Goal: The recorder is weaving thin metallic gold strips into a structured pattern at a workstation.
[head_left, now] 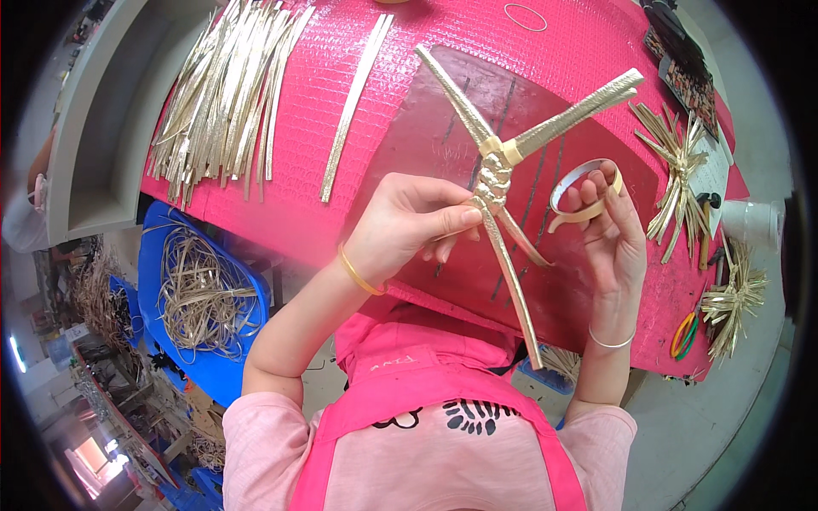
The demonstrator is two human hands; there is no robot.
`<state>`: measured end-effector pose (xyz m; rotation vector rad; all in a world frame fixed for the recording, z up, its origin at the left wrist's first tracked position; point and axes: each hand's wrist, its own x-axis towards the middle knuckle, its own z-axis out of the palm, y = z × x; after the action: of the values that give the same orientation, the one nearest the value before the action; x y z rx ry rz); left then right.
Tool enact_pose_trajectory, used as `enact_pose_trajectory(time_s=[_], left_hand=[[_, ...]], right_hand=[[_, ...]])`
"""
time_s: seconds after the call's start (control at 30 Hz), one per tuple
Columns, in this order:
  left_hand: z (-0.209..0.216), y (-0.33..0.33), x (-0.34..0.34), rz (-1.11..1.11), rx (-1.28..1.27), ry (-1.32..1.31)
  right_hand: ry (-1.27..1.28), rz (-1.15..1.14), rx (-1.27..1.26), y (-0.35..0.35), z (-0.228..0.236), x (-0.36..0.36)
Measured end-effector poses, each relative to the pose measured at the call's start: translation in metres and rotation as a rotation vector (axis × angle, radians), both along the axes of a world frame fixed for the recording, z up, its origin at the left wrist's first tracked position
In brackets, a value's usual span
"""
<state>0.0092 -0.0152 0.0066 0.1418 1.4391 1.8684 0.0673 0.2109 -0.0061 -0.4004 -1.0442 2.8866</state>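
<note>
Knotted gold strip piece held above a work surface. The piece (pixel 494 176) stands near the middle of the view, over a dark red mat (pixel 588 285) marked with dark lines; it hides part of the mat. Two arms spread upward, each bound at its base with cream tape; two narrower tails reach downward, the longer toward the person. The left hand (pixel 426 220) pinches the lower end of the knot between thumb and fingers, covering a little of it. The right hand (pixel 609 220), to the right of the piece and apart from it, grasps a tape roll (pixel 579 216) with curled fingers, its free end projecting toward the knot.

Surroundings: the pink-covered surface (pixel 294 223) carries, at upper left, a fan of gold strips (pixel 230 102) and, beside it, a separate gold strip (pixel 356 111). Along the right edge lie a tied gold bundle (pixel 679 175), a hammer (pixel 704 251) with a dark head just beside it, and coloured bands (pixel 684 335). A second gold bundle (pixel 734 298) lies farther right. At lower left, a blue bin (pixel 247 285) contains tangled strips (pixel 200 294); a grey open-fronted box (pixel 102 128) stands above it in view.
</note>
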Motion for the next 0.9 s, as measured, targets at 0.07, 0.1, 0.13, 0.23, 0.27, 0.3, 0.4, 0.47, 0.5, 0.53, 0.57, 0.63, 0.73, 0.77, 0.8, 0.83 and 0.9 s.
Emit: enact_pose_trajectory(time_s=[0.07, 0.1, 0.13, 0.23, 0.27, 0.3, 0.4, 0.47, 0.5, 0.53, 0.57, 0.63, 0.73, 0.77, 0.8, 0.83, 0.9], left_hand=[[0.001, 0.003, 0.003, -0.027, 0.018, -0.015], [0.001, 0.003, 0.006, -0.056, 0.044, -0.010], [0.000, 0.004, 0.008, -0.086, 0.069, -0.005], [-0.008, 0.010, 0.011, -0.139, 0.111, 0.007], [-0.010, 0.014, 0.013, -0.139, 0.131, 0.032], [-0.010, 0.019, 0.013, -0.139, 0.158, 0.009], [-0.011, 0.024, 0.014, -0.151, 0.231, -0.070], [-0.014, 0.024, 0.015, -0.125, 0.194, -0.077], [-0.014, 0.021, 0.014, -0.125, 0.159, -0.072], [-0.013, 0.019, 0.013, -0.125, 0.124, -0.066], [-0.012, 0.017, 0.013, -0.128, 0.125, -0.068], [-0.007, 0.011, 0.012, -0.149, 0.130, -0.029], [-0.005, 0.002, 0.010, -0.148, 0.107, 0.024], [-0.003, 0.002, 0.009, -0.134, 0.084, 0.061], [0.000, 0.003, 0.009, -0.133, 0.083, 0.061], [0.003, 0.003, 0.009, -0.116, 0.042, 0.075], [0.003, 0.005, 0.010, -0.096, 0.000, 0.089]], right_hand=[[0.094, 0.002, -0.060, -0.004, 0.001, 0.000], [0.116, -0.033, -0.082, -0.009, 0.002, -0.002], [0.137, -0.068, -0.105, -0.015, 0.004, -0.003], [0.165, -0.081, -0.094, -0.029, 0.006, -0.004], [0.152, -0.103, -0.081, -0.035, 0.006, -0.004], [0.206, -0.092, -0.075, -0.041, 0.007, -0.005], [0.184, -0.092, -0.105, -0.047, 0.005, -0.003], [0.140, -0.138, -0.071, -0.050, 0.005, -0.003], [0.145, -0.160, 0.076, -0.050, 0.006, -0.003], [0.149, -0.180, 0.223, -0.051, 0.006, -0.002], [0.270, -0.246, 0.407, -0.052, 0.002, -0.001], [0.391, -0.276, 0.691, -0.055, -0.007, -0.003], [0.441, -0.218, 1.082, -0.053, -0.009, -0.002], [0.333, -0.001, 1.012, -0.051, -0.002, -0.006], [0.223, 0.210, 0.933, -0.051, 0.001, -0.009], [0.072, 0.282, 0.914, -0.049, -0.001, -0.009], [-0.019, 0.287, 0.977, -0.047, 0.011, -0.010]])
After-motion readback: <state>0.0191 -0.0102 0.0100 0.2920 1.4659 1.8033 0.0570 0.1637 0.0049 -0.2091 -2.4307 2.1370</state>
